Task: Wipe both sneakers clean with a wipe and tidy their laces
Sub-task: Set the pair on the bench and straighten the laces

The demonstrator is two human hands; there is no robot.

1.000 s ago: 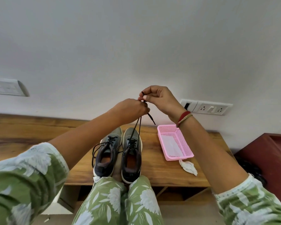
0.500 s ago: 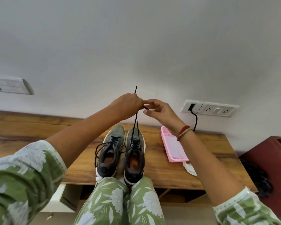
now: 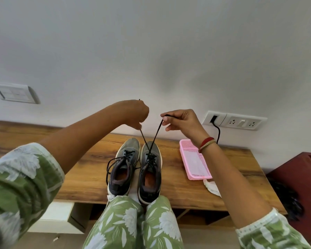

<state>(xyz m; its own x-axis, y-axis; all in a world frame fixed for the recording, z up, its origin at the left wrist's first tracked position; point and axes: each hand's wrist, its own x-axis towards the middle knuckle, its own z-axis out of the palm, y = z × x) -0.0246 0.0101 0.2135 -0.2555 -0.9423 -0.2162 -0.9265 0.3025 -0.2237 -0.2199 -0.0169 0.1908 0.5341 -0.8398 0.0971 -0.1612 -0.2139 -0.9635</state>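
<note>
left hand (image 3: 135, 114) pinches one lace end | right hand (image 3: 181, 123) pinches the other, laces (image 3: 157, 133) taut | right sneaker (image 3: 150, 169) beside left sneaker (image 3: 123, 169), tabletop (image 3: 83, 168) near edge | risk: an uneven upward pull may tip the right sneaker off that edge

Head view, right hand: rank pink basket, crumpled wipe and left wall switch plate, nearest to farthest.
1. Pink basket, just below the right hand and its wrist.
2. Crumpled wipe, at the basket's near end.
3. Switch plate, far left on the wall.
</note>
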